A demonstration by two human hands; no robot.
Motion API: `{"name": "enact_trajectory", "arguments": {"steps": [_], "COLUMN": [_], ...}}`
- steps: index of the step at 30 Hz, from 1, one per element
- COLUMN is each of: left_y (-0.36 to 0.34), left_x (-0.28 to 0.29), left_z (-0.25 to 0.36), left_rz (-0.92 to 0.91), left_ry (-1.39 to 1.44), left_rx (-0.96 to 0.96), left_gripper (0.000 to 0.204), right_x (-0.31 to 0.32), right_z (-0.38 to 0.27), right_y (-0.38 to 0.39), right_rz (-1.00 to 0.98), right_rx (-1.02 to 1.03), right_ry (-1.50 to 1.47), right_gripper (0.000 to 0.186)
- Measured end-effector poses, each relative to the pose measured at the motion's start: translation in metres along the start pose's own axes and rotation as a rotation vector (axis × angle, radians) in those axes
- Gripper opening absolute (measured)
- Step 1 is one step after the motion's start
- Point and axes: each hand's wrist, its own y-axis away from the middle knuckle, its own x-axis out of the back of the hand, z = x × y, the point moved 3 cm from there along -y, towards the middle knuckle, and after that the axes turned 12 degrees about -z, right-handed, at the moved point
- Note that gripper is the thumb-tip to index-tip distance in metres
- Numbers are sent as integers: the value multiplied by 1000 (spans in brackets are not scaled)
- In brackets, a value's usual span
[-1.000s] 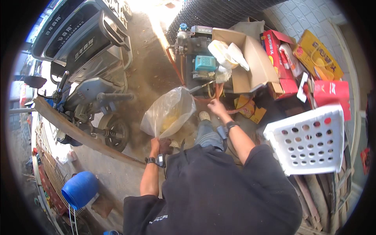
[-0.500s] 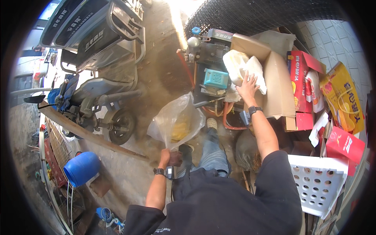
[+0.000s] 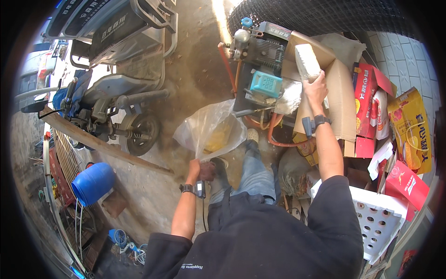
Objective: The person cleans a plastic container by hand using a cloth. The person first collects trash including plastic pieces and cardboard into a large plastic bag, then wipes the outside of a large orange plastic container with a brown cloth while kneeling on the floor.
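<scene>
My left hand (image 3: 200, 169) is closed round the gathered neck of a clear plastic bag (image 3: 190, 128), which hangs in front of my legs. Something yellow (image 3: 217, 138) shows through the bag. My right hand (image 3: 316, 87) grips the near end of a white foam block (image 3: 307, 60), tilted over the open cardboard box (image 3: 341, 88). Part of the foam's lower end is hidden by my fingers. A crumpled whitish wrap (image 3: 290, 98) lies left of the box, beside the teal box-shaped device (image 3: 265, 84).
An air compressor (image 3: 265, 52) with orange hoses stands left of the box. Red cartons (image 3: 366, 100), a yellow bag (image 3: 409, 130) and a white perforated crate (image 3: 376, 218) are to the right. At left are a cargo tricycle (image 3: 125, 83) and a blue barrel (image 3: 94, 184).
My right hand has gripped the foam block and turned it more upright, over the box. The left hand keeps holding the bag's neck; the whole view has shifted slightly.
</scene>
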Motion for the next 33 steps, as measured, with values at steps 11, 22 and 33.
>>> {"name": "enact_trajectory", "arguments": {"steps": [11, 22, 33], "left_y": [20, 40, 101], "left_x": [14, 25, 45], "left_z": [37, 9, 73], "left_rz": [104, 298, 159], "left_ry": [-91, -80, -110], "left_rx": [-41, -96, -286], "left_gripper": [37, 40, 32], "right_x": [15, 54, -143], "right_z": [33, -98, -192], "right_y": [-40, 234, 342], "right_rz": [39, -262, -1025], "right_rx": [-196, 1076, 967], "right_ry": [-4, -187, 137], "right_gripper": [80, 70, 77]}}
